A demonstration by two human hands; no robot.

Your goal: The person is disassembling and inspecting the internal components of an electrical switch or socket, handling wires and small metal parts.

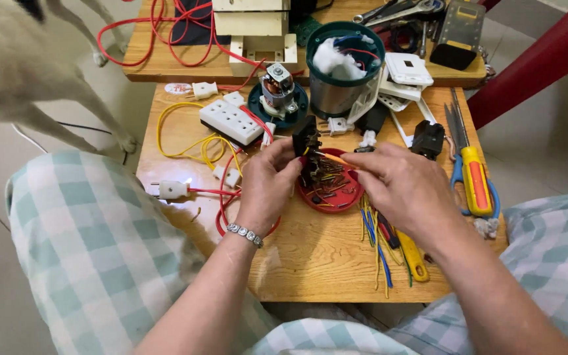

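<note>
The left hand point(267, 190) pinches a small black part point(306, 139) above the red dish point(332, 196) on the wooden table point(310, 256). The right hand point(405, 190) grips a thin orange tool point(334, 158), its tip touching the part.

You have almost nothing of that kind in front of you: one small round sticker point(178, 89), pale with red marking, lies flat on the wooden table point(310, 263) near its far left corner, just beside a white plug point(204, 89).
</note>
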